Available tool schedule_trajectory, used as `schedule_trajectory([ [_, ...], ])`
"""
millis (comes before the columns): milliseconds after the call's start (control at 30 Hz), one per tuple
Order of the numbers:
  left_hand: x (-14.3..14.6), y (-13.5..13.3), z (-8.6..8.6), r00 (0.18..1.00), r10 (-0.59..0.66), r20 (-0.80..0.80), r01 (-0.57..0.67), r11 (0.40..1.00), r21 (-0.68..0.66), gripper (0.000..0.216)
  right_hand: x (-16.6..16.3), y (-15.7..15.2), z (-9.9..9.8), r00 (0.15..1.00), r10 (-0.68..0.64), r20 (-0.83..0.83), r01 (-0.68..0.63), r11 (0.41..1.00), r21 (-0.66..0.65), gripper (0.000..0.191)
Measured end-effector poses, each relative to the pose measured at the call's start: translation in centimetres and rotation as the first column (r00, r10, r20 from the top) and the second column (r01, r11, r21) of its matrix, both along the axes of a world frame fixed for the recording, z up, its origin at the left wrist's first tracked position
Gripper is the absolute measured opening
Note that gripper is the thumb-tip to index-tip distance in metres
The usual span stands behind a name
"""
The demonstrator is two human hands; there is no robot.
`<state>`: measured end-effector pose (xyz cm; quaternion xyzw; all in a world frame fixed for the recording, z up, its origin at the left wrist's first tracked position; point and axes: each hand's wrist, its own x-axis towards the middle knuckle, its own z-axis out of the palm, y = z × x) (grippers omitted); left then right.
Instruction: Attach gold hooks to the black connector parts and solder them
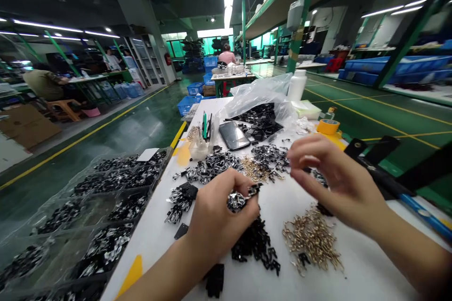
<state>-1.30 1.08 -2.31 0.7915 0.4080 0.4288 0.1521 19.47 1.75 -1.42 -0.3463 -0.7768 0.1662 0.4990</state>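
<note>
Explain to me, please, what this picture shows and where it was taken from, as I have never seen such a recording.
This is one picture from a camera worn on a person's head, looking down at their own two bare hands; there is no machine. The left hand pinches a small cluster of shiny silver and black parts in its fingers. The right hand hovers beside it, too blurred to tell whether it holds anything. On the white table lie a pile of small gold-coloured metal clips, a heap of black plastic pieces and a dark flat smartphone. A clear plastic compartment tray of similar parts sits at the left.
</note>
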Motion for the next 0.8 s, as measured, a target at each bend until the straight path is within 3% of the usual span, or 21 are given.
schedule_trajectory([
  [133,0.0,0.4,0.4,1.000,-0.009,0.024,0.013,0.984,-0.175,0.021,5.4,0.1,3.2,0.924,-0.355,0.140,0.327,0.926,0.186,0.019],
  [200,-0.1,0.5,0.5,0.999,-0.015,0.038,0.024,0.969,-0.246,0.015,8.9,-0.7,4.0,0.826,-0.468,0.314,0.383,0.874,0.298,0.020],
  [233,-0.1,0.5,0.5,0.999,-0.018,0.041,0.029,0.960,-0.278,0.013,10.7,-1.2,3.9,0.745,-0.478,0.466,0.369,0.876,0.311,0.021],
  [300,-0.1,0.4,0.4,0.998,-0.029,0.060,0.047,0.943,-0.329,0.011,13.8,-2.2,2.6,0.514,-0.512,0.689,0.314,0.859,0.404,0.023],
  [400,-0.1,0.4,0.4,0.989,-0.062,0.132,0.107,0.924,-0.367,0.011,17.5,-3.4,-1.1,0.351,-0.490,0.798,0.260,0.870,0.419,0.031],
  [567,0.1,0.2,0.7,0.970,-0.043,0.237,0.157,0.858,-0.488,0.011,20.5,-3.5,-6.1,0.214,-0.472,0.855,0.223,0.876,0.427,0.053],
  [733,0.5,0.2,1.0,0.959,-0.021,0.281,0.190,0.784,-0.591,0.012,21.8,-2.9,-7.8,0.180,-0.412,0.893,0.200,0.904,0.377,0.064],
  [800,0.5,0.3,1.0,0.956,-0.010,0.294,0.196,0.766,-0.612,0.014,22.1,-3.2,-8.0,0.174,-0.394,0.903,0.197,0.912,0.360,0.061],
])
